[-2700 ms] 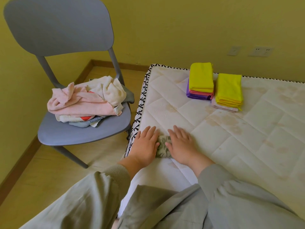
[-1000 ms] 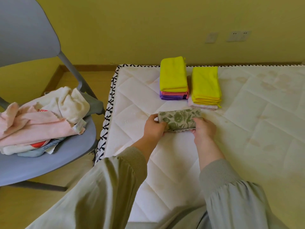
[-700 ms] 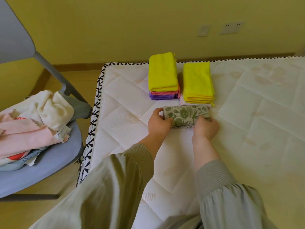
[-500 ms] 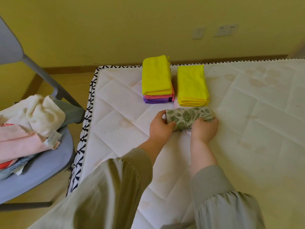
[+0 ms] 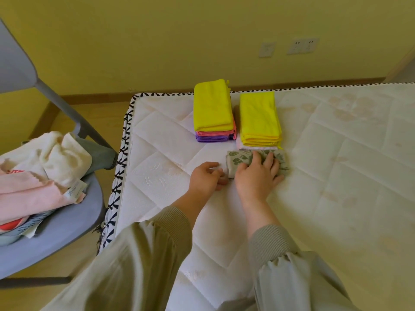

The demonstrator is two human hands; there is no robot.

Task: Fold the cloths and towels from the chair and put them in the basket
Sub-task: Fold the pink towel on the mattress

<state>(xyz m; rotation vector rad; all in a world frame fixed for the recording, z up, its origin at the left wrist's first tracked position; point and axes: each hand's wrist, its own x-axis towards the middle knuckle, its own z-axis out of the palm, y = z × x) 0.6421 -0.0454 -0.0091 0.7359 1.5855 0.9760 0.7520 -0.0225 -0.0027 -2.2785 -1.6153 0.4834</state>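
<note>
A folded green leaf-print cloth [image 5: 238,160] lies on the white mattress [image 5: 336,176], just in front of the right yellow stack. My right hand [image 5: 258,173] presses flat on top of it with straight fingers. My left hand [image 5: 207,177] sits on the mattress just left of the cloth, fingers loosely curled and holding nothing. A yellow, pink and purple folded stack [image 5: 213,111] and a yellow folded stack [image 5: 259,118] stand behind. Unfolded pink and cream towels [image 5: 38,176] are heaped on the grey chair [image 5: 58,230] at left. No basket is in view.
The mattress edge with black stitching [image 5: 121,162] runs between the chair and the folded stacks. The yellow wall with sockets [image 5: 301,46] is behind. The right part of the mattress bears only stains. Wooden floor shows around the chair.
The leaf-print cloth has been carried forward and set down in front of the right yellow stack. My left hand let go of it; my right hand now lies flat on it.
</note>
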